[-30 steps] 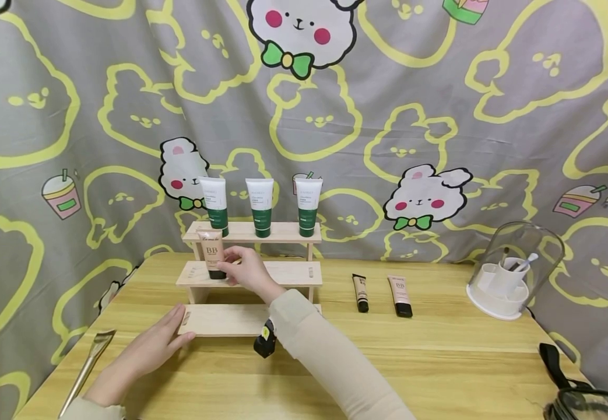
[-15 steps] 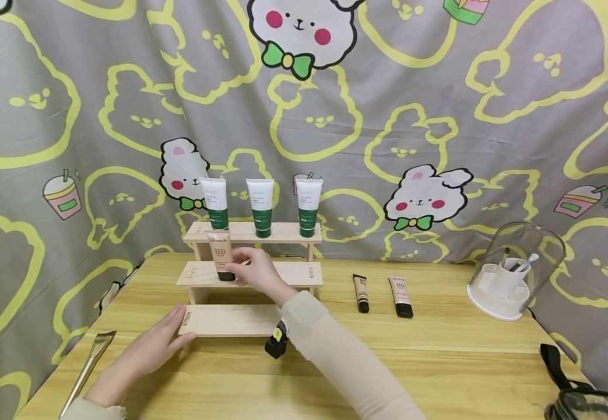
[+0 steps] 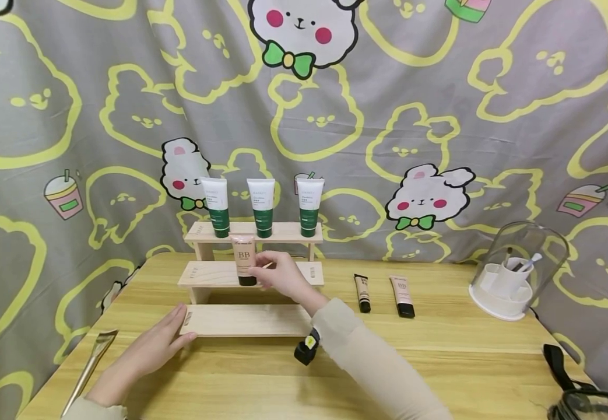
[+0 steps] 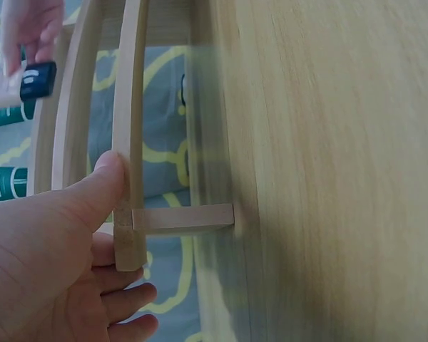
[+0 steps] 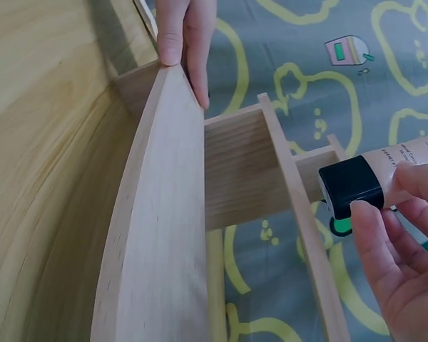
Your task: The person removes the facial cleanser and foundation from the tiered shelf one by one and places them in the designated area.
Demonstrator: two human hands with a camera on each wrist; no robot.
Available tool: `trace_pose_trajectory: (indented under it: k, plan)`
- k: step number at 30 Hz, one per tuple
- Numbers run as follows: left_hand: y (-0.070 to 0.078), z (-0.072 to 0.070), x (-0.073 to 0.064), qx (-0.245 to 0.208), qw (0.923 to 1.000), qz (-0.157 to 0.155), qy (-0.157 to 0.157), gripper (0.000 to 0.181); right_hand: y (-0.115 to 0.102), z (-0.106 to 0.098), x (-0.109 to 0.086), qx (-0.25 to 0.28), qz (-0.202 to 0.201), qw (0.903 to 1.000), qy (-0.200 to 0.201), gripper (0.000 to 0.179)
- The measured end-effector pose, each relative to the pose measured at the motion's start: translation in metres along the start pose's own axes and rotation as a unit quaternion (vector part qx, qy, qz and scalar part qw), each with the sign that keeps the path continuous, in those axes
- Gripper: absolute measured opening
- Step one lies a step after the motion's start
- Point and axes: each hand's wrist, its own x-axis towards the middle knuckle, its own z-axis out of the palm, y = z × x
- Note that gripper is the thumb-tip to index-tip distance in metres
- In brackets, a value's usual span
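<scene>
Right hand point(image 3: 284, 275) pinches BB tube point(image 3: 243, 262): pinkish-beige, upright, black cap point(image 5: 351, 187) down, dark lettering point(image 3: 243, 255); left hand point(image 3: 154, 341) grips bottom shelf point(image 3: 246, 320).

- Right sleeve point(image 3: 382, 367): long, plain beige cloth, ending in a loose, pale cuff point(image 3: 335, 321).
- Left sleeve point(image 3: 94, 410): matching beige, only its end showing.
- Black, blocky wrist piece point(image 3: 302, 353) at the right cuff, bearing a small yellow mark point(image 3: 310, 342).

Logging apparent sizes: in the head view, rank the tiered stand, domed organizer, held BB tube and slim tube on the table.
1. Tiered stand
2. Domed organizer
3. Held BB tube
4. Slim tube
</scene>
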Motion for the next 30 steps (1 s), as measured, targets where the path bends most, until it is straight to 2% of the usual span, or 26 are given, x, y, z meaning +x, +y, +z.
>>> trace_pose_trajectory:
  k: [3, 10, 14, 19, 26, 30]
  plan:
    - [0.001, -0.001, 0.000, -0.002, 1.0000, -0.002, -0.001, 0.071, -0.002, -0.011, -0.009, 0.008, -0.001, 1.0000, -0.004, 0.023]
    - [0.000, 0.000, 0.000, 0.003, 1.0000, 0.001, 0.002, 0.071, -0.027, -0.039, -0.043, 0.008, -0.013, 0.9999, -0.005, 0.024]
    - [0.000, 0.001, 0.000, 0.001, 1.0000, 0.000, 0.001, 0.071, -0.026, -0.057, -0.056, 0.008, -0.013, 0.9999, 0.007, 0.023]
    - [0.000, 0.001, 0.000, 0.000, 1.0000, -0.003, -0.002, 0.071, -0.017, -0.084, -0.070, 0.002, -0.005, 0.9993, 0.037, 0.023]
    - [0.001, 0.000, 0.000, 0.005, 1.0000, -0.001, 0.005, 0.069, 0.021, -0.132, -0.084, -0.001, 0.019, 0.9956, 0.091, 0.034]
    - [0.002, 0.000, 0.000, 0.007, 1.0000, -0.001, 0.006, 0.069, 0.032, -0.157, -0.098, -0.001, 0.028, 0.9918, 0.125, 0.038]
